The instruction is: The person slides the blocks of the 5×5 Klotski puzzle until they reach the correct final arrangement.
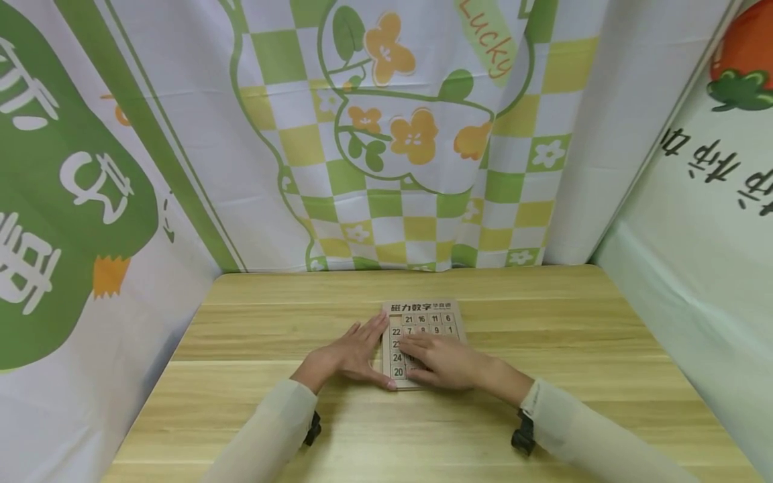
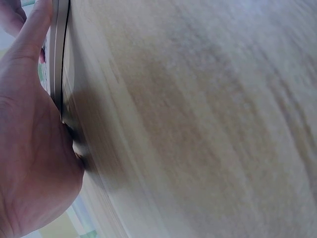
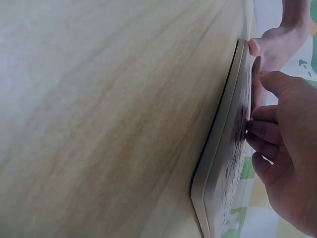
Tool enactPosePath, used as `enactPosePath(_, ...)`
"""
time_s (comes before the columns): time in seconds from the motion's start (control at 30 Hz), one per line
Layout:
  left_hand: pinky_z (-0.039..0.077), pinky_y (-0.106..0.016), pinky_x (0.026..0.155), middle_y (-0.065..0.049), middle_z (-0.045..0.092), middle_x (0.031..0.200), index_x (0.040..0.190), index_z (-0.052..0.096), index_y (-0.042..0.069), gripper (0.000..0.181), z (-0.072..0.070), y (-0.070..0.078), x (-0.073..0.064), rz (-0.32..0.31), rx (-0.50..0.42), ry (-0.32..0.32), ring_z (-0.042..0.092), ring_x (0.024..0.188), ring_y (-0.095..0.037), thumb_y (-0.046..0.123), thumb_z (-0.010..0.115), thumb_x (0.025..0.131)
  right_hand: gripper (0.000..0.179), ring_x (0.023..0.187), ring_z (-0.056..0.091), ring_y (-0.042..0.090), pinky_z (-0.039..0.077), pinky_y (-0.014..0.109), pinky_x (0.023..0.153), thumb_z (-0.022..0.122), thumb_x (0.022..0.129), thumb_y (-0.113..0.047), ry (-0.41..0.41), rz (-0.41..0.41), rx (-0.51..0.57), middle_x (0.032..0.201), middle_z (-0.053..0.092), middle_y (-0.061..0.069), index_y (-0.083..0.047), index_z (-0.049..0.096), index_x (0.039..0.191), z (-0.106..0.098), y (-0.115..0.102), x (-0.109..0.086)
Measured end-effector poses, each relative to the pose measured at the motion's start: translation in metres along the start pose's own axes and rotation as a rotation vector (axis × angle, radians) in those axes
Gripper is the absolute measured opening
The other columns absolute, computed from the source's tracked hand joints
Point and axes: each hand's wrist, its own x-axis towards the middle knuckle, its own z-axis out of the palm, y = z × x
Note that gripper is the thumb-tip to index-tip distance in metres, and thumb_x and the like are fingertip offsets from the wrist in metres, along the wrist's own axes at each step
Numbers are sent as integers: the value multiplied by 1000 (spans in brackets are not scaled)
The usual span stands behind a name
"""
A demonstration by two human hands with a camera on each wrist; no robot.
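Note:
A wooden sliding number puzzle (image 1: 455, 310) lies flat on the table, its printed heading toward the far edge. Numbered tiles fill its frame, with a bare slot (image 1: 395, 320) at the top left corner. My left hand (image 1: 353, 354) braces the frame's left side, fingers straight along the upper edge and thumb at the lower left corner. From the right, my right hand (image 1: 449, 362) lies over the tiles and hides many of them. In the right wrist view its slightly bent fingertips (image 3: 255, 126) touch the tile face.
The wood-grain table (image 1: 531, 429) runs out on both sides of the puzzle. A patterned curtain (image 1: 386, 221) hangs behind its far edge, and printed cloths (image 1: 682, 221) line the sides. Dark wrist straps (image 1: 523, 435) show at both cuffs.

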Motion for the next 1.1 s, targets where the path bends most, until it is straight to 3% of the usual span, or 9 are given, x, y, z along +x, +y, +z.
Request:
enactPosePath(0.33, 4, -58, 132, -12, -11, 178, 170, -3, 8, 148, 3, -3, 3, -7, 1, 5, -3, 165, -29, 91, 69, 72, 53, 141, 55, 39, 45, 57, 118, 62, 108, -34, 44, -24, 54, 154, 57, 18, -1, 57, 150, -1, 11, -20)
enactPosePath(0.6, 2, -56, 132, -8, -15, 177, 170, -7, 11, 149, 9, -10, 8, -8, 19, 13, -6, 165, -26, 93, 67, 71, 53, 141, 55, 42, 44, 59, 118, 65, 106, -29, 123, 25, 56, 152, 58, 21, 3, 58, 148, 0, 34, -40)
enactPosePath(0.9, 6, -54, 133, -15, -8, 178, 170, 0, 4, 140, -7, 11, -2, -38, 60, -12, 0, 165, -30, 79, 75, 79, 56, 142, 53, 44, 43, 60, 118, 65, 106, -31, 139, 133, -3, 153, 56, 22, 4, 56, 149, -3, 54, -55)
enactPosePath(1.1, 4, -54, 133, -12, -11, 178, 170, -2, 7, 145, 1, 2, 3, -38, 55, -6, -2, 165, -29, 87, 71, 75, 58, 142, 53, 44, 43, 59, 118, 65, 106, -34, 131, 174, -16, 154, 55, 23, 3, 55, 150, -5, 65, -62)
